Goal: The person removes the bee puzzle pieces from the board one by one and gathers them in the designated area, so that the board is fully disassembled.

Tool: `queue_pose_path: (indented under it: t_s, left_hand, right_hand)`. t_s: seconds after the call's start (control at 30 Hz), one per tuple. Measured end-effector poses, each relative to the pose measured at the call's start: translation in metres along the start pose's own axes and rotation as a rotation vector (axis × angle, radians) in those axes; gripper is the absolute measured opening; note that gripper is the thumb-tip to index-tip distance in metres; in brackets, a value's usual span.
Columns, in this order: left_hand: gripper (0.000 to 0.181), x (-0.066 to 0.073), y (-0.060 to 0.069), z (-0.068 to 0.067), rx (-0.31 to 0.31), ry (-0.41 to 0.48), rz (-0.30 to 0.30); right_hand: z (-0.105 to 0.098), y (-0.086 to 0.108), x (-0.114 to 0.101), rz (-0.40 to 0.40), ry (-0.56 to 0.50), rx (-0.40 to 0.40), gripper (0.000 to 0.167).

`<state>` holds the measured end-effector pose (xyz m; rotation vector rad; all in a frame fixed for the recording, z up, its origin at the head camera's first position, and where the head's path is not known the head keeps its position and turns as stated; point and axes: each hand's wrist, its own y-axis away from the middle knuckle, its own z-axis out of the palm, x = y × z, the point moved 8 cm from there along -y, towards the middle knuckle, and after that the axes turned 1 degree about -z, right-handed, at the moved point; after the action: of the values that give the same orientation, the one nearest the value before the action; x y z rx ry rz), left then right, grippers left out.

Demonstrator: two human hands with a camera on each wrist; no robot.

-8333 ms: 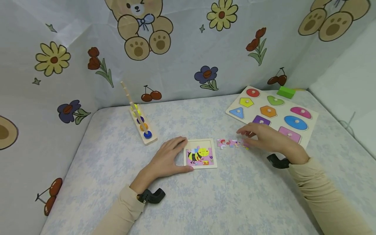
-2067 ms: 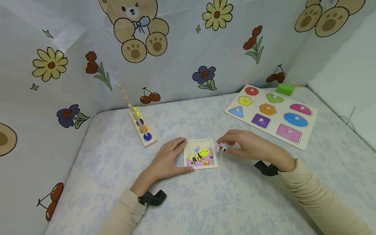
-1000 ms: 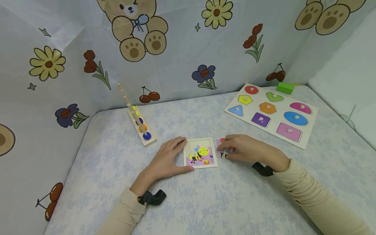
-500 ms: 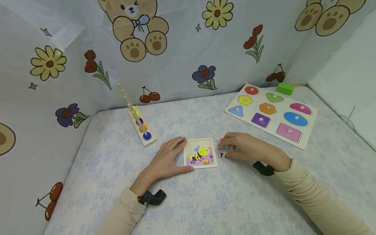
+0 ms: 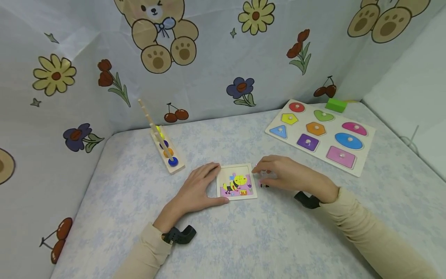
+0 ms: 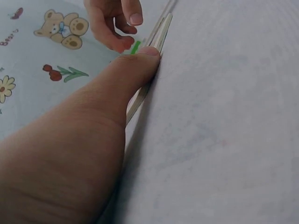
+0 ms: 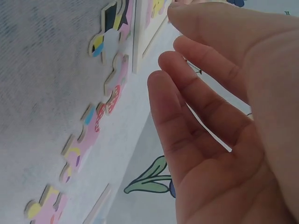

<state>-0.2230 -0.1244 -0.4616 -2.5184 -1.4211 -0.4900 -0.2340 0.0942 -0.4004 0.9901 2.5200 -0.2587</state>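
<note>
A small wooden puzzle tray (image 5: 254,186) lies flat with bee-picture pieces in its lower part and bare wood above. My left hand (image 5: 196,190) grips its left side, thumb at the near corner and fingertips at the far one. In the left wrist view, my thumb (image 6: 140,56) presses the tray's edge (image 6: 163,32). Right of the tray, my right hand (image 5: 285,174) hovers with bent, spread fingers, partly covering a black-marked piece (image 5: 263,185). The right wrist view shows my right hand (image 7: 210,116) holding nothing, beside that piece (image 7: 110,18) and several loose pink ones (image 7: 91,128).
A shape board (image 5: 360,155) with knobbed pieces lies at the back right, a green block (image 5: 336,105) behind it. At the back left stands a wooden peg stand (image 5: 177,168) with coloured discs. A patterned cloth (image 5: 209,85) hangs behind the table.
A striped piece left the tray's left part and was set down at its right. My right hand has let it go and shifted slightly left. My left hand stays on the tray.
</note>
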Motion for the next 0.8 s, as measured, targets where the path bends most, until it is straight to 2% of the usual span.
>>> queue_pose_path:
  t_s: [0.3, 0.8]
  left_hand:
    - [0.107, 0.001, 0.0, -0.001, 0.013, 0.007, 0.009]
    - [0.107, 0.001, 0.0, -0.001, -0.01, 0.012, -0.003]
  right_hand:
    - [-0.001, -0.009, -0.009, -0.006, 0.011, -0.027, 0.033]
    - [0.005, -0.026, -0.021, -0.042, -0.02, -0.021, 0.039]
